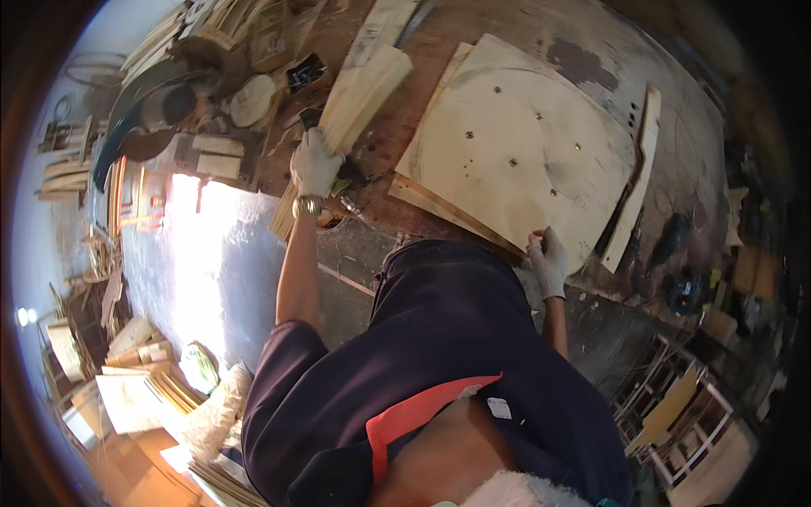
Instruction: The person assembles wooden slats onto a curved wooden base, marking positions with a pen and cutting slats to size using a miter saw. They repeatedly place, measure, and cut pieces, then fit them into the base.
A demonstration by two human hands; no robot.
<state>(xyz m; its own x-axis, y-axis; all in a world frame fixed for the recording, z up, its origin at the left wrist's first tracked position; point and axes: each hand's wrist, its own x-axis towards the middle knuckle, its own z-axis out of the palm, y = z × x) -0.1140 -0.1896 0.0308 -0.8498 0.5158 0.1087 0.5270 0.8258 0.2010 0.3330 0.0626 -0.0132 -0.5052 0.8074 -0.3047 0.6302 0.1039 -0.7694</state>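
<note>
My left hand (315, 166), in a whitish glove with a watch at the wrist, is closed around a long pale wooden plank (365, 97) at the left of the workbench. A short end of that plank seems to stick out below the wrist, past the bench edge. Beside this hand lies a dark tool with greenish parts (348, 176), partly hidden. My right hand (549, 260), gloved with bare fingertips, is pinched together over the near edge of a large plywood panel (515, 127). What sits in that pinch is too small to make out. Several dark-centred holes or inserts dot the panel.
Under the panel is another wooden board (456, 215). A narrow curved wood strip (638, 182) lies along its right side. Farther right are dark power tools (680, 287). A machine with a round dark disc (156, 118) stands at left; stacked boards (152, 406) sit lower left.
</note>
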